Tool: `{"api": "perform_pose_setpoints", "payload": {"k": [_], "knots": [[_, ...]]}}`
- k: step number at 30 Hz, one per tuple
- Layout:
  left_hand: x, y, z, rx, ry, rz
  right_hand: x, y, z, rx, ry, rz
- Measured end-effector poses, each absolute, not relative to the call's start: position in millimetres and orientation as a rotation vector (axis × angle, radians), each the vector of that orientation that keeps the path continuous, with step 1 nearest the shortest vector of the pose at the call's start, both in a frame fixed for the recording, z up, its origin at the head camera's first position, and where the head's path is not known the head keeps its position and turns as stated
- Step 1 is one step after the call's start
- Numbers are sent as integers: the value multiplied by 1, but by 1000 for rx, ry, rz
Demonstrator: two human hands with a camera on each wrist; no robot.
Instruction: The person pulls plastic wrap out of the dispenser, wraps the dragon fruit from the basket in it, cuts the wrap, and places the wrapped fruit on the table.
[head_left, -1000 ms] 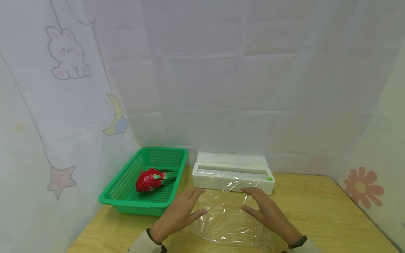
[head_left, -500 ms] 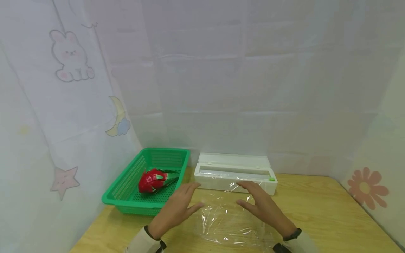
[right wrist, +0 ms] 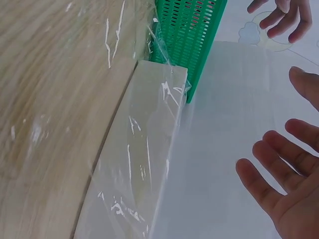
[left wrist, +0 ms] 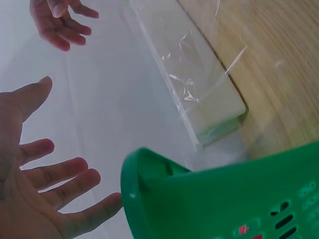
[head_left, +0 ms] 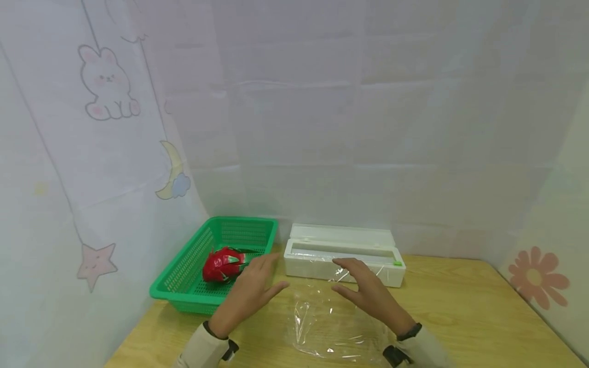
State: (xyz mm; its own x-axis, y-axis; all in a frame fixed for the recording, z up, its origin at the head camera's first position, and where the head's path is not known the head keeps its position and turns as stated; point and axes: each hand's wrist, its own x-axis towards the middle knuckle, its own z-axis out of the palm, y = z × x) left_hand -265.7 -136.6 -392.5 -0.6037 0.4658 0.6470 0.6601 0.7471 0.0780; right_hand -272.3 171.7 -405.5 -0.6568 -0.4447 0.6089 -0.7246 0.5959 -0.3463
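A sheet of clear plastic wrap (head_left: pixel 331 327) lies spread on the table and reaches up over the front of a white wrap dispenser box (head_left: pixel 340 270), whose lid stands raised. My left hand (head_left: pixel 250 289) hovers beside the green basket (head_left: pixel 161 295), fingers spread and holding nothing; in the left wrist view a fingertip is right at the basket's rim. Over the wrap's right part is my right hand (head_left: pixel 370 294), its fingers loosely extended with nothing in them. Inside the basket lies a red dragon fruit (head_left: pixel 221 265) with green tips, partly hidden behind the left hand.
A light wooden table (head_left: pixel 469 306) carries everything. White printed cloth (head_left: pixel 294 128) hangs close behind the basket and box and along both sides. A small green slider (head_left: pixel 398 263) sits at the box's right end.
Both hands have shifted left and slightly up in the head view, the left one now overlapping the basket and the fruit's tips. The wrap, box and basket stay in place.
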Motion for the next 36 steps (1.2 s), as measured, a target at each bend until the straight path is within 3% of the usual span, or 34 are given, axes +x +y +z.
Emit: {"api": "perform_pose_setpoints", "payload": {"k": [36], "knots": [[-283, -172, -381, -637, -2464, -606, -309, 119, -399, 1009, -2269, 901]]}}
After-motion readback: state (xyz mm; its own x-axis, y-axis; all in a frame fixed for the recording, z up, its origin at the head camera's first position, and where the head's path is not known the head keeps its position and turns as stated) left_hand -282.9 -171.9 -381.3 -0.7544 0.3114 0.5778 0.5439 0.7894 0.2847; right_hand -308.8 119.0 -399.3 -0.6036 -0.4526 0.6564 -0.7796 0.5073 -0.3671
